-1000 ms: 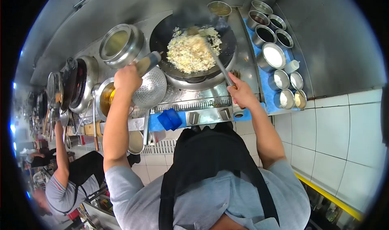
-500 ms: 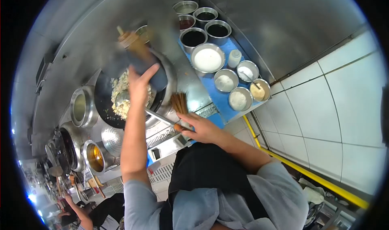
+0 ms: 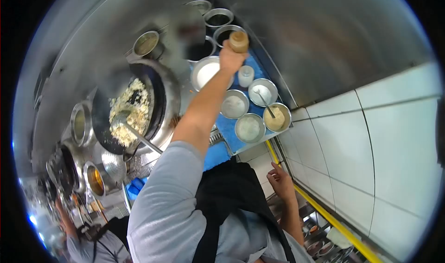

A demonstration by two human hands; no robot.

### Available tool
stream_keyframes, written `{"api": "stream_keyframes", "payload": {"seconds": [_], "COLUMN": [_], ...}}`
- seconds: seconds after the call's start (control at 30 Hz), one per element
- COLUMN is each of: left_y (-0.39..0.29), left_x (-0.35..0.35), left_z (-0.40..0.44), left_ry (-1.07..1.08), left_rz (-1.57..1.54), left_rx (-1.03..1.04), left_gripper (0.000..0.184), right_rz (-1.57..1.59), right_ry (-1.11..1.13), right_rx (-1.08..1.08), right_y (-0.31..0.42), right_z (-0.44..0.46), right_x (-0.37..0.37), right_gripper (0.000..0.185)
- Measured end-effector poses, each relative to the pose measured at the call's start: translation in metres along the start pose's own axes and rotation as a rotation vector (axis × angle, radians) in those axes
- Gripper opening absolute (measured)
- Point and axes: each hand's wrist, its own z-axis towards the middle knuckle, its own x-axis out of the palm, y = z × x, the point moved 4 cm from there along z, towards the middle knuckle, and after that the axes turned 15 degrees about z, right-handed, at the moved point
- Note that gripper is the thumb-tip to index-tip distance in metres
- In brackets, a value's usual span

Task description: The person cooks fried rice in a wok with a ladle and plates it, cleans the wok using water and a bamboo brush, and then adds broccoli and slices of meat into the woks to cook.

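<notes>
My left hand [image 3: 232, 58] is closed around a brown-toned squeeze bottle [image 3: 238, 42]. The left arm extends across the front of my body to the seasoning shelf, and the bottle's round end shows above my fingers. The bottle is located at the far part of the shelf, overlapping a steel container of dark liquid [image 3: 223, 31] in this view; whether the two touch, I cannot tell.

My right hand [image 3: 280, 182] is open, index finger extended and the other fingers loosely bent. It is positioned low on my right side, near the yellow pipe [image 3: 319, 208] and in front of the white tiled wall [image 3: 343, 151].

Shelf arrangement, on the blue liner [image 3: 227, 132]: a steel pot of white contents [image 3: 205, 73] sits to the left of my left wrist. A small translucent bottle [image 3: 246, 76] stands upright just beside that wrist. Nearer to me are a bowl of white powder [image 3: 259, 96] and a bowl of tan powder [image 3: 276, 120], each with a spoon resting in it.

To the left, the black wok [image 3: 103, 131] contains fried rice [image 3: 134, 110]. A ladle [image 3: 122, 118] rests with its head in the rice, and its handle runs toward me until my left sleeve hides the end. A pot of orange liquid [image 3: 96, 182] and a perforated skimmer [image 3: 113, 164] are on the near left of the wok.
</notes>
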Motion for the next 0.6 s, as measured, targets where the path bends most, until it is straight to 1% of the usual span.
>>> {"api": "stream_keyframes", "payload": {"seconds": [0.1, 0.13, 0.17, 0.23, 0.27, 0.3, 0.37, 0.43, 0.47, 0.5, 0.53, 0.57, 0.6], "left_y": [0.020, 0.009, -0.008, -0.035, -0.049, -0.062, -0.071, -0.052, -0.021, -0.002, 0.025, 0.058, 0.095], "left_x": [0.013, 0.000, -0.020, -0.064, -0.097, -0.130, -0.200, -0.265, -0.287, -0.317, -0.340, -0.366, -0.389], "left_z": [0.001, -0.002, -0.013, -0.036, -0.058, -0.088, -0.153, -0.221, -0.253, -0.283, -0.313, -0.343, -0.374], "left_ry": [0.056, 0.000, -0.051, -0.068, -0.080, -0.091, -0.164, -0.277, -0.388, -0.474, -0.579, -0.601, -0.627], "left_rz": [0.130, 0.097, 0.067, -0.077, -0.123, -0.168, -0.077, 0.081, 0.104, 0.178, 0.200, 0.274, 0.335], "left_rx": [-0.005, 0.040, 0.083, 0.113, 0.197, 0.282, 0.406, 0.461, 0.431, 0.340, 0.225, 0.026, -0.136], "left_gripper": [0.078, 0.082, 0.086, 0.088, 0.083, 0.079, 0.063, 0.050, 0.044, 0.041, 0.040, 0.041, 0.044], "right_rz": [0.126, 0.253, 0.204, 0.108, 0.035, 0.059, 0.117, -0.111, -0.086, -0.060, -0.183, -0.347, -0.494], "right_ry": [0.091, 0.157, 0.234, 0.374, 0.392, 0.459, 0.587, 0.746, 0.805, 0.860, 0.863, 0.885, 0.869], "right_rx": [-0.053, -0.027, -0.065, -0.164, -0.247, -0.308, -0.428, -0.453, -0.499, -0.542, -0.684, -0.679, -0.667], "right_y": [0.007, 0.006, 0.017, 0.061, 0.084, 0.102, 0.139, 0.180, 0.197, 0.209, 0.209, 0.205, 0.193], "right_z": [0.014, 0.024, 0.031, 0.054, 0.064, 0.074, 0.094, 0.099, 0.093, 0.083, 0.075, 0.068, 0.065], "right_x": [0.023, 0.035, 0.048, 0.078, 0.096, 0.116, 0.163, 0.214, 0.243, 0.271, 0.298, 0.321, 0.339], "right_gripper": [0.057, 0.057, 0.057, 0.056, 0.054, 0.054, 0.054, 0.058, 0.062, 0.066, 0.074, 0.079, 0.079]}}
